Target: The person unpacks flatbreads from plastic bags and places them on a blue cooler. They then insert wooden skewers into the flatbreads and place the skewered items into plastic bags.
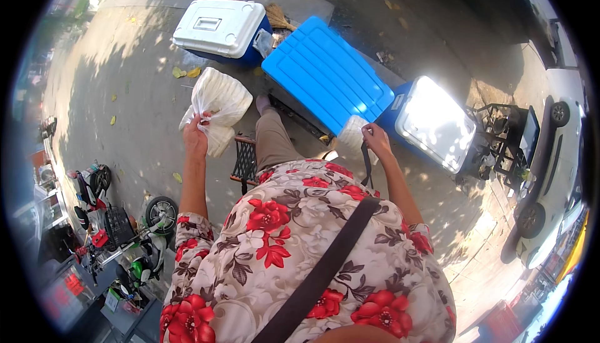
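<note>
My left hand (195,137) grips the gathered neck of a thin clear plastic bag (220,92), which bulges with pale contents, perhaps stacked foam containers. Another pale bulge hangs below the same hand. On the other side, my right hand (376,139) pinches the top of a second clear plastic bag (352,131) with whitish contents. It hangs in front of the near corner of a blue ribbed lid (328,73). A dark strap (367,167) runs down beside my right fingers; whether they hold it too is unclear.
A white-lidded blue cooler box (219,26) stands ahead left, another white-lidded cooler box (436,122) to the right. A straw broom (278,16) lies behind them. Parked scooters (136,235) are at left, a white car (553,169) at far right. Dry leaves dot the pavement (140,122).
</note>
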`<state>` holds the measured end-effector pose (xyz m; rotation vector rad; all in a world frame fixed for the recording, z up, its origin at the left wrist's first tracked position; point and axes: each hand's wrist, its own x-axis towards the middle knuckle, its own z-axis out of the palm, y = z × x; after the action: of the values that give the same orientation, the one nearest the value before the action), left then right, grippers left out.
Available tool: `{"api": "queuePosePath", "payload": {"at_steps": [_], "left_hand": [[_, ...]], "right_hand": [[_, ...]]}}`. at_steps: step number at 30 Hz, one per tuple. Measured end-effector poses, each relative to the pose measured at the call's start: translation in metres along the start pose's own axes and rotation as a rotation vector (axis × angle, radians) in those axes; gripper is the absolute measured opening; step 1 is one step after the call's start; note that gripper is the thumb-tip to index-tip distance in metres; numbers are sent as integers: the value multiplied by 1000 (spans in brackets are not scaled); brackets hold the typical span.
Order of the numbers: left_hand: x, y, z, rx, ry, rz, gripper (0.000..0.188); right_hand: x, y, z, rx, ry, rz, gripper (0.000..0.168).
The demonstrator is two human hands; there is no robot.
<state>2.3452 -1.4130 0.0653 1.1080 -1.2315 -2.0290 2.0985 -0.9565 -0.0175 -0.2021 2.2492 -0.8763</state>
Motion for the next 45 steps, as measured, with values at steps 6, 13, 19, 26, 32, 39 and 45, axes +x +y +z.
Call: {"api": "queuePosePath", "payload": {"at_steps": [6, 13, 19, 26, 32, 39, 45], "left_hand": [[70, -4, 13, -10, -38, -229, 12], [132, -14, 27, 136, -138, -401, 15], [169, -25, 51, 273, -215, -471, 16], [192, -61, 70, 275, -413, -483, 19], [202, -75, 60, 299, -584, -562, 21], [202, -97, 78, 127, -928, -566, 31], [193, -118, 92, 91, -1253, -658, 52]], "right_hand": [[73, -96, 35, -10, 97, -164, 22], [181, -170, 95, -179, 275, -333, 17], [226, -163, 149, -335, 210, -380, 18], [229, -149, 137, 104, 273, -425, 17], [227, -145, 134, 387, 308, -592, 15], [218, -123, 154, 422, 56, -596, 36], [191, -77, 194, 849, -113, -459, 91]]}}
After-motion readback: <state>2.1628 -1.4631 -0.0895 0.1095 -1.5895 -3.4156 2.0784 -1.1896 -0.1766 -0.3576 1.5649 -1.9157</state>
